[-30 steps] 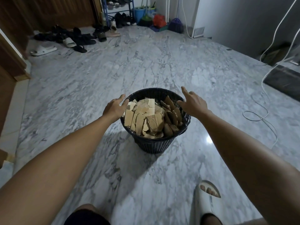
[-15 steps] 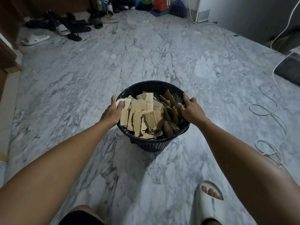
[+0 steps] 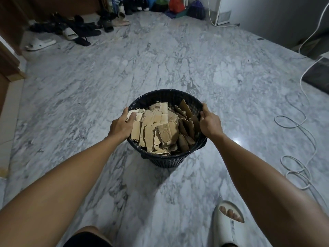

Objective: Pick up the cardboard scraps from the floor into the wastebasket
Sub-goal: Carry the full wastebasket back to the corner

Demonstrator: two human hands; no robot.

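Note:
A black mesh wastebasket stands on the marble floor in front of me. It is filled to the brim with several torn cardboard scraps, tan and brown. My left hand grips the basket's left rim, thumb inside over the scraps. My right hand grips the right rim, fingers curled over the edge. No loose scraps show on the floor around it.
A white cable loops over the floor at the right. My right foot in a white slide sandal is at the bottom. Shoes and sandals lie at the far left, bags at the back, a dark mat at right.
Both hands went from hovering open over the basket to gripping its rim on either side. The view has tilted down and drawn closer to the basket.

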